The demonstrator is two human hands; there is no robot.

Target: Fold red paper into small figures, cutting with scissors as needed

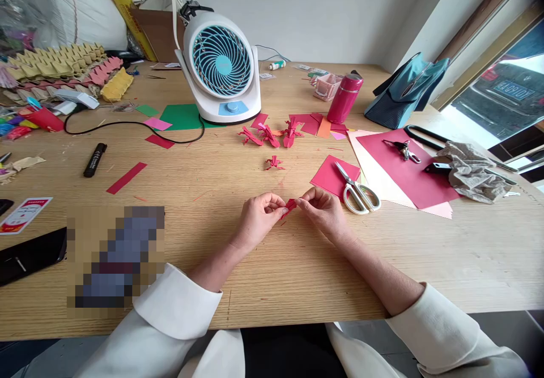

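Observation:
Between my two hands, just above the table [204,219], is a small red folded paper piece [290,204]. My left hand [262,215] pinches its left end between thumb and fingers. The thumb and forefinger of my right hand [323,210] pinch its right end. Beyond my hands sits a small red folded paper figure [274,162], with several similar figures [268,134] grouped farther back. White-handled scissors [361,196] lie to the right of my right hand, their blades resting over red paper squares [329,173].
A white fan [223,63] stands at the back, its black cord [140,123] running left. A red flask [345,99] and a blue bag [406,92] stand at the back right. Keys [403,150] lie on red sheets at right. A black marker [95,160] lies at left.

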